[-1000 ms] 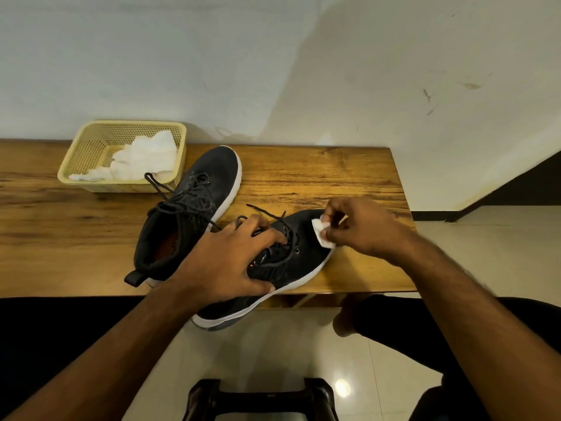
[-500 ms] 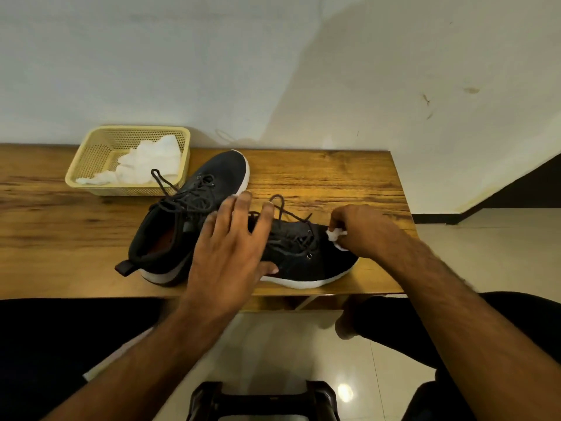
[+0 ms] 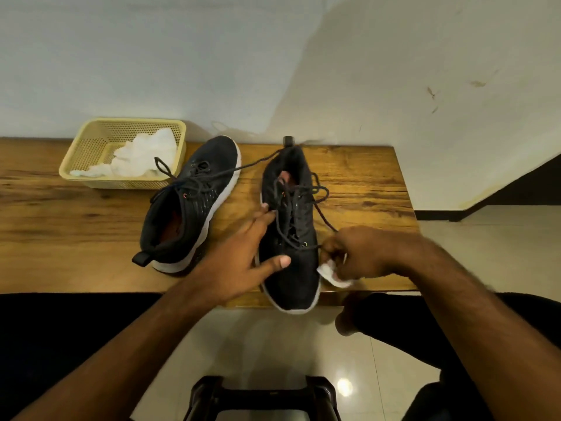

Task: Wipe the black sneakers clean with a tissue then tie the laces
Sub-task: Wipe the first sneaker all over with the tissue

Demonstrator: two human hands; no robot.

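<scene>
At the back left of the wooden bench (image 3: 76, 232) we see a pale yellow perforated basket (image 3: 88, 147) holding a heap of crumpled white tissues (image 3: 142, 156); nothing else shows inside it.

Our left hand (image 3: 243, 262) lies over the near sneaker (image 3: 291, 232), fingers (image 3: 264, 215) straight and spread, their tips touching the shoe's left side beside the laces (image 3: 291, 205), the thumb (image 3: 277, 262) pressed flat on the toe area. It curls round nothing. Our right hand (image 3: 358, 253) sits just beside the shoe's right edge with its fingers curled together, pinching a small folded tissue (image 3: 332, 273) that touches the white sole rim near the bench's front edge.

The near sneaker stands on its sole, toe pointing toward us and overhanging the front edge, heel toward the wall, its laces loose and untied; one lace end trails across to the second sneaker (image 3: 188, 208). That one lies just to the left, tilted, toe toward the basket, laces also undone.

Half a second ago the near sneaker lay crosswise with its toe to the right; it has now swung round so the toe faces us. Our left hand, then spread above the laces, now rests lower on the toe and side. Our right hand has dropped from the toe cap to the sole edge, the tissue more exposed. The second sneaker and basket keep their places.
</scene>
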